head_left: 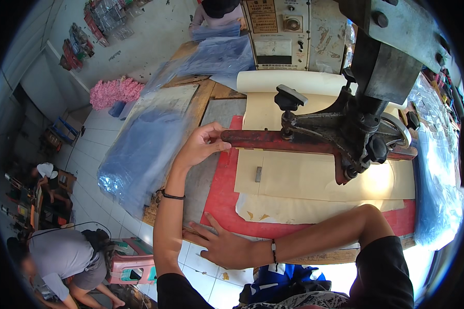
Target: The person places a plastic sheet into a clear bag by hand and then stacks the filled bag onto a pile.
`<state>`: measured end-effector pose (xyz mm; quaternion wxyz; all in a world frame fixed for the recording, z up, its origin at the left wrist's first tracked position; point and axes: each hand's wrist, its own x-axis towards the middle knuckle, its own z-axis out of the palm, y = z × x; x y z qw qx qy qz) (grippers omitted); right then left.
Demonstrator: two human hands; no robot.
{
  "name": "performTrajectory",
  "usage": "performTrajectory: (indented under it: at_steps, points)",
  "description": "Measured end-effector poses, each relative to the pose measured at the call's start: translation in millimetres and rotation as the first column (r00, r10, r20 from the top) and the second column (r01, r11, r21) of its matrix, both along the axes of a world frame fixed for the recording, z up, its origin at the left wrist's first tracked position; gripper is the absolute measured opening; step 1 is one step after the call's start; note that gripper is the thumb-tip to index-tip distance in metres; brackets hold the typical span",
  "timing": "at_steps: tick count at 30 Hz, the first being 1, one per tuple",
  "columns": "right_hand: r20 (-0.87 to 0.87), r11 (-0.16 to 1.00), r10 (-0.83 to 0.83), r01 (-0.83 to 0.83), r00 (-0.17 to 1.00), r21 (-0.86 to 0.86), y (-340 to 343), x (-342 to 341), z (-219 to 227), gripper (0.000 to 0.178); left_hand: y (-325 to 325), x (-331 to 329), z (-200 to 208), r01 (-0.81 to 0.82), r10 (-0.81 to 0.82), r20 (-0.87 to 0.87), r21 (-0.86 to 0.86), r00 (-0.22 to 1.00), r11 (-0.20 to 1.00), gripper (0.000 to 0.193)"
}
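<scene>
My left hand [203,146] pinches the left end of a long red metal bar [258,138], thumb below and fingers above. The bar is fixed under the black metal head [355,123] of a press machine. Below it lie tan sheets [309,177] over a red mat [219,190], with a small grey metal piece [258,174] on them. My right hand [224,246] reaches across to the left over the table's front edge, fingers spread, with nothing seen in it. Its fingertips are near the grey board beside the red mat; whether they touch it I cannot tell.
Bluish clear plastic sheets [142,147] are stacked left of the press, more [433,170] at right. A control box [278,36] stands behind a cream roll [294,81]. Another person [219,15] is at the far table; one more [69,257] bends beside a pink stool [131,265].
</scene>
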<state>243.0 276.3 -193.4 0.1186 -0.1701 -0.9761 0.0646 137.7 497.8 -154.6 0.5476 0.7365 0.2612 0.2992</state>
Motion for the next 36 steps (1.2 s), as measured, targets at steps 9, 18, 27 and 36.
performTrajectory:
  at_steps: [9,18,27,36]
  points:
    - [-0.045,1.000,-0.004,0.004,0.999,0.018,-0.1,-0.7,-3.4,0.021,1.9,-0.1,-2.2,-0.003,0.003,0.002,0.025,1.000,1.000,0.021]
    - [-0.040,1.000,-0.007,0.008,0.999,0.013,0.0,-3.1,-4.2,0.025,1.1,-2.2,-1.3,-0.011,0.011,-0.009,0.020,1.000,1.000,0.021]
    - [0.001,1.000,0.001,-0.001,1.000,-0.005,-0.5,-4.0,-3.6,0.025,1.8,-2.4,-4.0,-0.008,0.008,-0.001,0.022,1.000,1.000,0.020]
    - [0.024,1.000,-0.013,0.012,1.000,0.006,-1.7,-2.2,0.5,0.023,8.2,-5.1,-9.8,0.020,-0.021,0.024,0.011,0.999,1.000,0.021]
